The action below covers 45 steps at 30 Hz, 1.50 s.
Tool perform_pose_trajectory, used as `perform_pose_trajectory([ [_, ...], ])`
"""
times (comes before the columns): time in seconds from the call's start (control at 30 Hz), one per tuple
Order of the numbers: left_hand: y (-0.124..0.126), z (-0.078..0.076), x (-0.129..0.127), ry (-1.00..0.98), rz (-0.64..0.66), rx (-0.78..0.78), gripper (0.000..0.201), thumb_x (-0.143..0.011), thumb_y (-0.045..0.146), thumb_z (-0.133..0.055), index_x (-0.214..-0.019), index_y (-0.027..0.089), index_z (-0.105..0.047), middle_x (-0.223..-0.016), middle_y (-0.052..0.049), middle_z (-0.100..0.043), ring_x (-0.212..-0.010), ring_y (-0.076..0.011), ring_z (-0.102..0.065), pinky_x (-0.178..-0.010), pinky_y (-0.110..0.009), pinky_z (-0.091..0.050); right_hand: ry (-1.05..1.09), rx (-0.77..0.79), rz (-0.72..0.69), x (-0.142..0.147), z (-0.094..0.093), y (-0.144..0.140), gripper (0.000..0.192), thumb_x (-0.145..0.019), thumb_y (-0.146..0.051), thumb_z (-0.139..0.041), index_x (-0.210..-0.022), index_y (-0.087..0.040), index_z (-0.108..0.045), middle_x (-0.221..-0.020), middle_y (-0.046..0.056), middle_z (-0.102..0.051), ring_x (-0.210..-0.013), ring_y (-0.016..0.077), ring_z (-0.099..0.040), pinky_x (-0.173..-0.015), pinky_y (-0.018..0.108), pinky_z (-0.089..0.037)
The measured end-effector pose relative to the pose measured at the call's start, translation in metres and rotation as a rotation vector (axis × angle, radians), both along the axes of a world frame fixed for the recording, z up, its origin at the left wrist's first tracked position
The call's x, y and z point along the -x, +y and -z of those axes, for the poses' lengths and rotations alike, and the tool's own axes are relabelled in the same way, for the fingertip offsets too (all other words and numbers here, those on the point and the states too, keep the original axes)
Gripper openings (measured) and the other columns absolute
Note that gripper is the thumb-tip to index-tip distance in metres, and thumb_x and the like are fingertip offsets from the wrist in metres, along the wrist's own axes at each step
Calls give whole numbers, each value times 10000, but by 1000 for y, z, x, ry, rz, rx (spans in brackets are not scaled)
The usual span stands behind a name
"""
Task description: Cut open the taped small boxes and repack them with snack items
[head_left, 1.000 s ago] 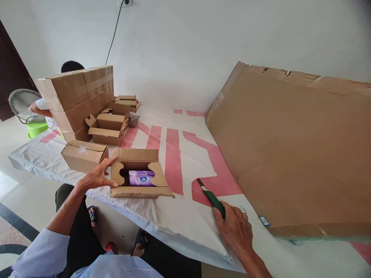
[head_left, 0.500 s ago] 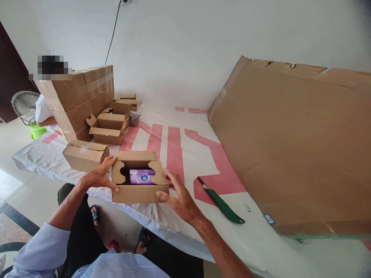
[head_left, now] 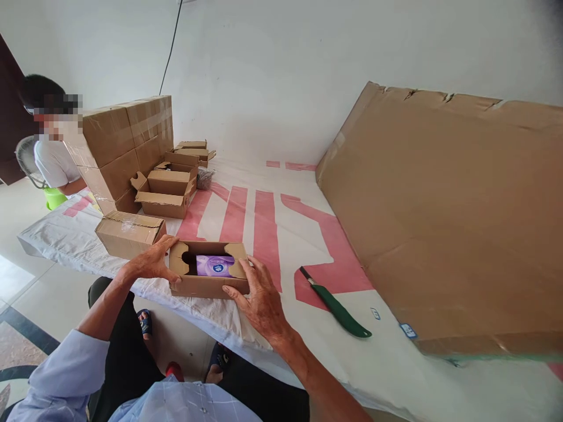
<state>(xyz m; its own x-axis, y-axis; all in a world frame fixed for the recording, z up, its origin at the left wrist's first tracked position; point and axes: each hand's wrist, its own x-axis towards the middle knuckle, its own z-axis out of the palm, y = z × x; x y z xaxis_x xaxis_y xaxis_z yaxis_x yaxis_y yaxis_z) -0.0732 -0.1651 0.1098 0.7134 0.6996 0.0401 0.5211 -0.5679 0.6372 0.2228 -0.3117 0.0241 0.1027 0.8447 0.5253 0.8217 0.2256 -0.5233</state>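
A small cardboard box [head_left: 197, 287] sits at the table's near edge with its top open and its short end flaps folded inward. Inside lies a purple printed pack [head_left: 214, 266], partly covered by those flaps. My left hand [head_left: 155, 261] grips the box's left end, thumb at the front corner and fingers behind. Around the right end is my right hand [head_left: 259, 296], thumb against the front side and fingers over the end. A closed, taped carton [head_left: 129, 231] stands just left of the box. To the right lies a green-handled knife [head_left: 341, 313].
Taped cartons [head_left: 127, 132] are stacked at the left, with several open boxes [head_left: 162, 208] beside them. A large cardboard sheet [head_left: 448, 223] leans on the wall at right. Another person [head_left: 55, 158] sits beyond the stack, near a fan [head_left: 27, 158].
My right hand has closed in on the box's right end, having been looser there before. The box's long flaps stand more upright. The other person has shifted left.
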Motion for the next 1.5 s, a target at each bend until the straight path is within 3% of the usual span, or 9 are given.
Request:
perform_pose_trajectory([
  [0.23,-7,-4,-1,-11,-6,12,1194,-622,607,-958,-1623,231,-429,-1637,-169,-376,-1544,-406,-398,-1294,-554,-356,-141,1,-70,-10,-54,17,348,-1030,-438,-579,-1296,-245,-693,-1361,152,-661,-1280,357,-593,-1112,552,-500],
  [0.4,-30,-9,-29,59,-211,-82,892,-721,621,-882,-1448,217,-560,-1558,-168,-443,-1422,-416,-542,-1235,-558,-438,-250,314,64,1,-79,44,511,-864,-411,-755,-1324,-221,-643,-1306,164,-650,-1200,384,-602,-900,487,-549],
  [0.5,-43,-7,-48,163,-370,-150,752,-754,529,-851,-1373,219,-558,-1541,-169,-455,-1353,-429,-596,-1136,-556,-518,-270,444,62,5,-90,47,424,-852,-295,-699,-1269,-225,-658,-1312,148,-657,-1174,355,-631,-848,424,-525],
  [0.67,-49,1,-56,197,-431,-203,637,-753,268,-764,-1344,216,-530,-1451,-162,-533,-1251,-385,-663,-1029,-478,-565,-51,408,93,-26,-92,41,382,-930,-248,-524,-1292,-247,-647,-1263,97,-736,-1040,266,-713,-850,372,-518],
  [0.83,-47,1,-53,84,-429,-123,665,-774,248,-709,-1408,218,-512,-1466,-157,-546,-1270,-370,-658,-1124,-502,-518,-101,288,196,-60,-70,32,480,-934,-270,-498,-1398,-192,-590,-1323,149,-712,-1095,313,-694,-848,419,-541],
  [0.97,-43,-3,-49,-3,-424,-66,667,-786,236,-657,-1437,181,-526,-1452,-159,-595,-1339,-377,-599,-1192,-534,-462,-292,203,87,-56,-63,28,412,-956,-199,-474,-1324,-174,-656,-1260,175,-702,-1195,354,-617,-969,480,-533],
  [1.13,-41,-1,-39,-161,-353,-79,618,-842,217,-577,-1460,219,-567,-1466,-102,-628,-1394,-337,-560,-1225,-512,-446,-443,140,-119,-39,-85,37,337,-998,-141,-468,-1198,-211,-731,-1313,160,-710,-1279,349,-587,-1076,507,-483],
  [1.27,-46,4,-38,-137,-252,-142,695,-914,271,-600,-1593,191,-472,-1714,-148,-394,-1591,-368,-359,-1328,-543,-291,-525,388,-359,-23,-100,52,227,-983,-220,-609,-1168,-222,-740,-1269,124,-748,-1201,312,-667,-1004,435,-523],
  [1.5,-48,14,-29,-40,-190,-121,943,-923,650,-694,-1659,156,-368,-1768,-225,-258,-1640,-410,-271,-1339,-577,-260,-660,662,-415,-3,-103,80,174,-884,-188,-703,-1042,-213,-769,-1153,135,-804,-1125,315,-740,-908,372,-533],
])
